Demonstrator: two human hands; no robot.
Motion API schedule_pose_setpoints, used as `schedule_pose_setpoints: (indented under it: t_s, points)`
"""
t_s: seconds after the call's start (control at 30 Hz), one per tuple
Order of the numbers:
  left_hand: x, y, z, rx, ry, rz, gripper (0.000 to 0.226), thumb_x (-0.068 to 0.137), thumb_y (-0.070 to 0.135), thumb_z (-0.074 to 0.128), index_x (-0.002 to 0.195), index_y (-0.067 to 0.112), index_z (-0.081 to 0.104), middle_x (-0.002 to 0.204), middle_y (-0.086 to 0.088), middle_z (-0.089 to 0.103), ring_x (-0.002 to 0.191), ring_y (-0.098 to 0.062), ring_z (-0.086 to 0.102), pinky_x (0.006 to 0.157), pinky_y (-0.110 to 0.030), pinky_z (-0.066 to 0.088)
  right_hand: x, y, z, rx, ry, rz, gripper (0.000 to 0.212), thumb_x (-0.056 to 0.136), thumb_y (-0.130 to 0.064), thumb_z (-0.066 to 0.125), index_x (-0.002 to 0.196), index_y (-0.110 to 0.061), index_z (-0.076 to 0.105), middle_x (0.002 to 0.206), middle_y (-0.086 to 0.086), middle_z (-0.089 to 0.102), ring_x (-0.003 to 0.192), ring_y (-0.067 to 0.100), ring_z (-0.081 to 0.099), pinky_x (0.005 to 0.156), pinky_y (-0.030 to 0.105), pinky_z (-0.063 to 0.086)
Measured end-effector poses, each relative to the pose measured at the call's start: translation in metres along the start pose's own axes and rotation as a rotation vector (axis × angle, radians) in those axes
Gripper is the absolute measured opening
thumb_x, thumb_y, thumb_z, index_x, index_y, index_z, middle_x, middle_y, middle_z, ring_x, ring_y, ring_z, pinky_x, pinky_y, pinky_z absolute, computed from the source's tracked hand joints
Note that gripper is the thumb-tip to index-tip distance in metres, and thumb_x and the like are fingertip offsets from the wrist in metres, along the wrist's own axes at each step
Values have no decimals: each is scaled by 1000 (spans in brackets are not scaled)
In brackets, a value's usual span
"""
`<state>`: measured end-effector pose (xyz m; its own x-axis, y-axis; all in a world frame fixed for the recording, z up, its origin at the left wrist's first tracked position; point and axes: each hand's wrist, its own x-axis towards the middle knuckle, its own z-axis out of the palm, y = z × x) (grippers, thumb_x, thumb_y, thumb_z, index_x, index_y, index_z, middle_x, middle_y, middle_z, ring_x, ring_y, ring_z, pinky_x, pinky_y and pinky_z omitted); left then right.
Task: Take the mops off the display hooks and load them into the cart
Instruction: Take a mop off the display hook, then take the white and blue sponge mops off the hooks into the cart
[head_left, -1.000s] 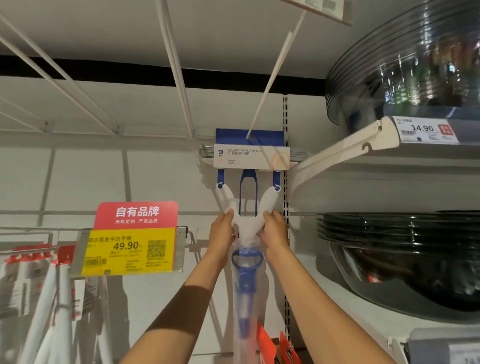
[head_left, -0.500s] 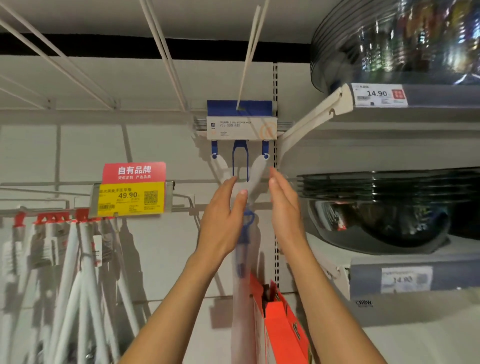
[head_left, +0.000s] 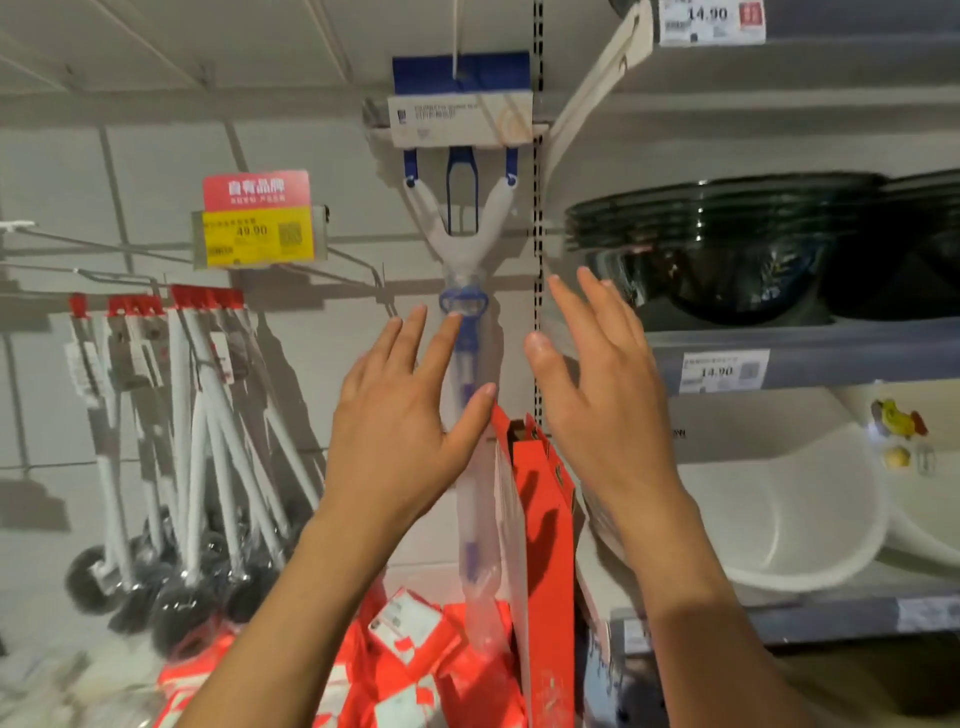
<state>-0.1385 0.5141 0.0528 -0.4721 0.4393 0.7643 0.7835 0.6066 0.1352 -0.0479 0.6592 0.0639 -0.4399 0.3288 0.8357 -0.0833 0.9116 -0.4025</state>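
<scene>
A blue and white sponge mop (head_left: 461, 228) hangs head-up from a display hook on the back wall, its handle in a clear plastic sleeve running down between my hands. Its blue sponge head with a white label (head_left: 460, 114) sits at the top. My left hand (head_left: 405, 415) is spread with straight fingers just left of the handle, fingertips near the blue collar. My right hand (head_left: 597, 389) is spread to the right of the handle, apart from it. Neither hand holds anything. No cart is in view.
Several white-handled brushes with black heads (head_left: 171, 467) hang on hooks at the left under a yellow price tag (head_left: 258, 236). Red packages (head_left: 540, 519) stand below the mop. Shelves at the right carry dark glass bowls (head_left: 727, 249) and white basins (head_left: 779, 509).
Both hands have let go of the mop's white fork and dropped lower, fingers now spread beside the handle. The view has tilted down, showing more of the lower shelves.
</scene>
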Motion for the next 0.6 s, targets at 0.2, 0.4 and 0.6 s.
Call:
schedule_pose_setpoints:
  t_s: [0.2,0.4,0.6]
  points:
    - [-33,-17,-10,-81,-36,35,79,92,69,24,156,25,34,163,-10,30,150,-29,28,119,-49,29,-48,-24,-4,-96,-44,102,63,97,-57,31,154,-32,34,166,-9,19,153,8,6,125,41,14]
    - [-63,-37,-8,-283,-131,114,78,90,68,25,155,27,34,164,-5,27,151,-25,25,120,-44,24,-100,-54,-1,-270,-15,239,70,93,-63,24,152,-29,38,165,-5,23,153,12,12,125,38,15]
    - [-112,-52,12,-551,-91,227,67,91,53,44,144,13,54,153,-13,47,139,-31,47,114,-45,39,-174,-100,9,-320,76,505,68,89,-62,31,149,-32,43,163,-7,27,151,8,15,123,30,13]
